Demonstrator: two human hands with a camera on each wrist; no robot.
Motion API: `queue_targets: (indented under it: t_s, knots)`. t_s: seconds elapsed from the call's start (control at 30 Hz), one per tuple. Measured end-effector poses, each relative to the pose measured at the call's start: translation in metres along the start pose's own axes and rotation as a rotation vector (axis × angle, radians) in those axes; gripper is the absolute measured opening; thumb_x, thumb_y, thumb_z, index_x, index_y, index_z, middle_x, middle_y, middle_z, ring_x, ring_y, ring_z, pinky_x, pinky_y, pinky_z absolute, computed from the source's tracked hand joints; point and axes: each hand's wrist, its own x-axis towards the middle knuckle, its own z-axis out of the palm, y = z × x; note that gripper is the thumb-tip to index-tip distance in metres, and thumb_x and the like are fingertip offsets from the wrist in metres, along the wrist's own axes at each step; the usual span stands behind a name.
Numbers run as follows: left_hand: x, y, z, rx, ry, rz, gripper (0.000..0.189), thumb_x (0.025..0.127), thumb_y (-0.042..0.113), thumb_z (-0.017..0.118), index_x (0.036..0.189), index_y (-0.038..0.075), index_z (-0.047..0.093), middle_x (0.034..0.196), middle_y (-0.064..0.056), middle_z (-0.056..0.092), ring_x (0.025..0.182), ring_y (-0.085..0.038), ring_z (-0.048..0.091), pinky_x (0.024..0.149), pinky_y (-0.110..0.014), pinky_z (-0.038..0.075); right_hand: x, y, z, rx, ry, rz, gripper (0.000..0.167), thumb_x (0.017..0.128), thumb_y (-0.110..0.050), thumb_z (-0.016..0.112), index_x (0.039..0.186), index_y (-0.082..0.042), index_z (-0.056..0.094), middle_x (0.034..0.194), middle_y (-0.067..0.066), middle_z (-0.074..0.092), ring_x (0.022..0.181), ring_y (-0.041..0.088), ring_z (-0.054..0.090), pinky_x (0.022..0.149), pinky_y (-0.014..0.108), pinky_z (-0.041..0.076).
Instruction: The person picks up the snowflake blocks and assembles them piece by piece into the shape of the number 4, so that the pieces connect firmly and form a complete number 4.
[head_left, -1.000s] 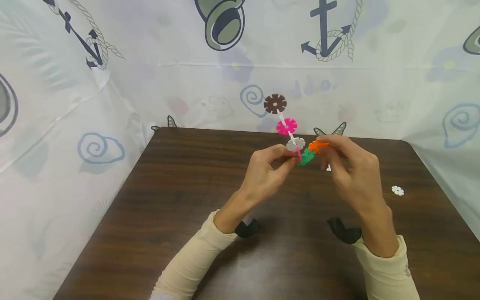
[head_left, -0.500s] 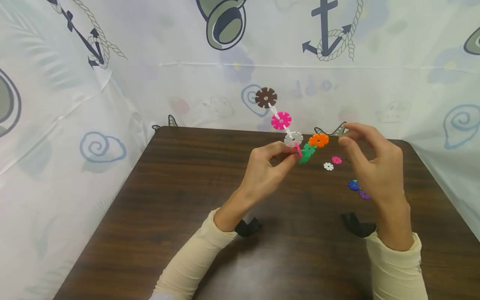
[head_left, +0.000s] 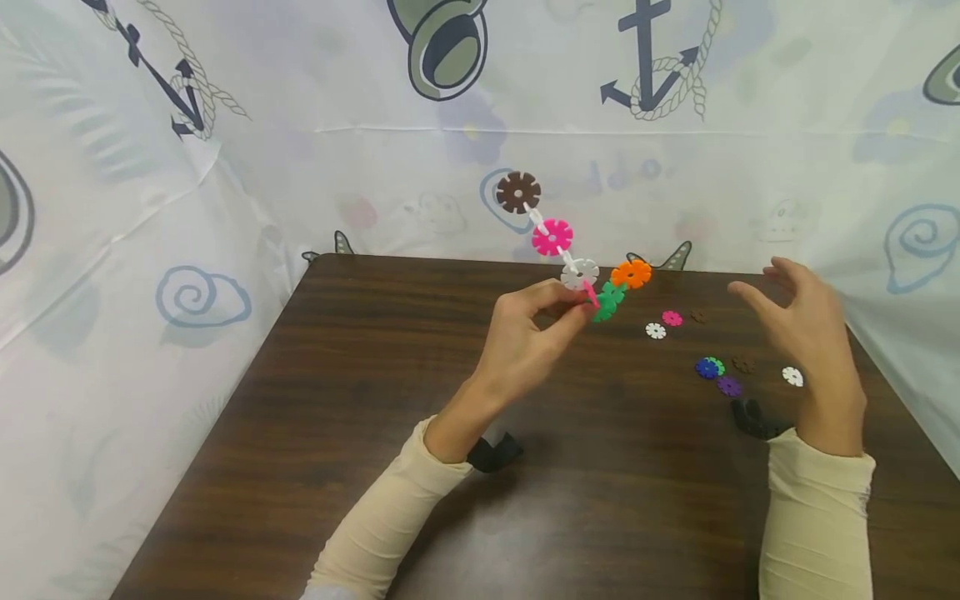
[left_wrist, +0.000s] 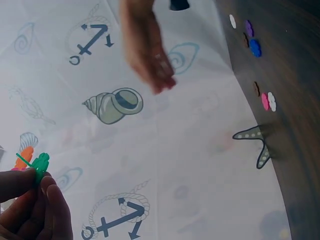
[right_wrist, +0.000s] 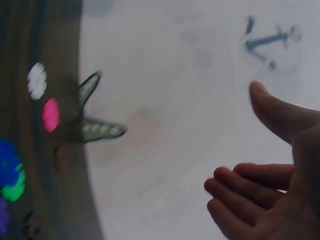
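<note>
A chain of notched plastic snowflake discs hangs in the air above the table, its lower part pinched between the thumb and fingers of my left hand (head_left: 525,337). Up its left side run a white disc (head_left: 579,274), a pink disc (head_left: 552,237) and, at the top, a brown disc (head_left: 518,192), joined by edge-on white ones. To the right, a green disc (head_left: 608,302) leads to an orange disc (head_left: 631,274). My right hand (head_left: 813,333) holds nothing, thumb and fingers spread, raised over the right side. The right wrist view shows its bare palm (right_wrist: 265,205).
Loose discs lie on the dark wood table (head_left: 360,375) at the right: white (head_left: 656,331), pink (head_left: 672,318), blue (head_left: 707,368), purple (head_left: 728,386), brown (head_left: 743,364) and another white disc (head_left: 792,377). A patterned white curtain (head_left: 300,183) surrounds the table's far side.
My right hand has let go of the orange disc and moved right, uncovering the loose discs on the table. The chain in my left hand has tipped slightly to the left.
</note>
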Motion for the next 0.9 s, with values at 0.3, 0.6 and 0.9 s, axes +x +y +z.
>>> queue_targets:
  t_s: [0.3, 0.6, 0.9]
  knots:
    - [0.001, 0.002, -0.001, -0.012, -0.001, 0.011, 0.008, 0.092, 0.004, 0.073, 0.097, 0.0, 0.079, 0.089, -0.01, 0.077, 0.073, -0.01, 0.066, 0.072, -0.023, 0.056, 0.009, 0.065, 0.007, -0.181, -0.291, 0.169, 0.107, 0.102, -0.063, 0.046, 0.157, 0.015, -0.001, 0.159, 0.045, 0.013, 0.141, 0.069, 0.019, 0.11, 0.079, 0.023]
    - [0.0, 0.001, -0.001, -0.011, 0.0, 0.003, 0.009, 0.092, 0.003, 0.073, 0.098, 0.0, 0.079, 0.091, -0.011, 0.078, 0.073, -0.01, 0.066, 0.071, -0.023, 0.056, 0.009, 0.105, 0.014, -0.203, -0.514, 0.211, 0.103, 0.102, -0.049, 0.059, 0.152, 0.022, 0.003, 0.153, 0.05, 0.015, 0.138, 0.071, 0.017, 0.111, 0.078, 0.023]
    - [-0.001, 0.001, -0.001, -0.006, 0.0, 0.0, 0.009, 0.091, 0.003, 0.073, 0.098, 0.0, 0.079, 0.09, -0.011, 0.078, 0.073, -0.011, 0.065, 0.071, -0.023, 0.055, 0.009, 0.114, 0.023, -0.214, -0.501, 0.113, 0.074, 0.098, -0.021, 0.067, 0.15, 0.016, 0.029, 0.146, 0.052, 0.028, 0.133, 0.071, 0.027, 0.109, 0.078, 0.028]
